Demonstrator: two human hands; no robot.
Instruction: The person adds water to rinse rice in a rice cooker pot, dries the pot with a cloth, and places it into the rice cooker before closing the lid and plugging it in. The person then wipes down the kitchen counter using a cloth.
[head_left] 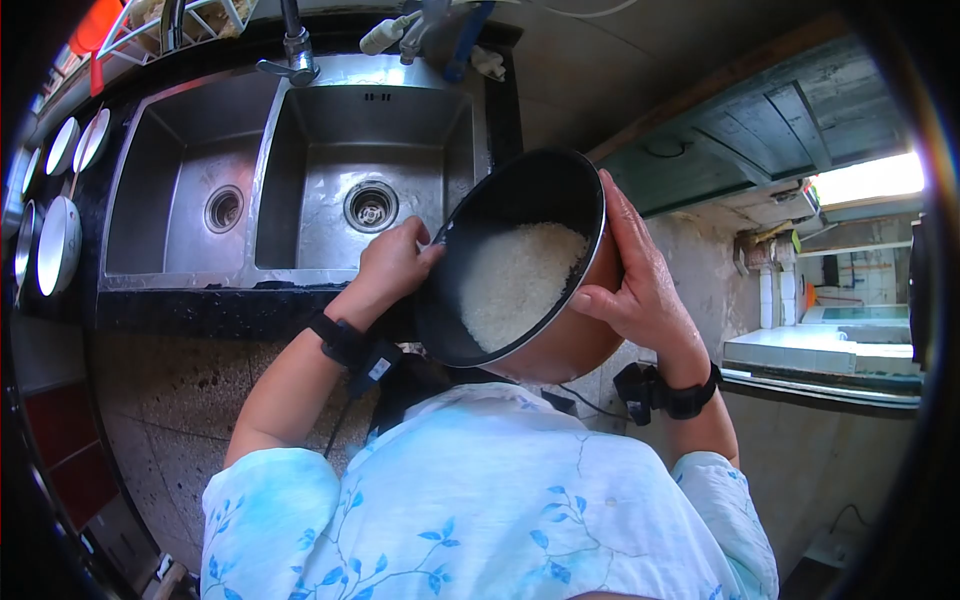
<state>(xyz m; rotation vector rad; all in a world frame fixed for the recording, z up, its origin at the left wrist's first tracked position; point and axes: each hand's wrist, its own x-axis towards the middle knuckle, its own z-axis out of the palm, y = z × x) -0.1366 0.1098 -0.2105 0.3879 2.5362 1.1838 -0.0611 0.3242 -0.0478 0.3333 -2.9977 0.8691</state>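
Note:
A rice cooker inner pot [590, 335], copper-coloured outside and black inside, is tilted in front of my chest. White rice [525, 285] lies wet in it, gathered toward the lower side. My right hand [640, 280] is spread against the pot's outer right wall, fingers along the rim and thumb lower down. At the left rim, my left hand [398, 262] is closed, its thumb and curled fingers meeting the edge; some fingertips are hidden. Both wrists wear black bands. Just beyond is the right basin of the steel sink [262, 190].
A faucet [298, 60] stands behind the two basins. White bowls [60, 245] sit on the dark counter at the left, with a white wire rack [135, 40] farther back. A green wooden door [760, 125] is at the right. Several hoses or handles hang behind the sink.

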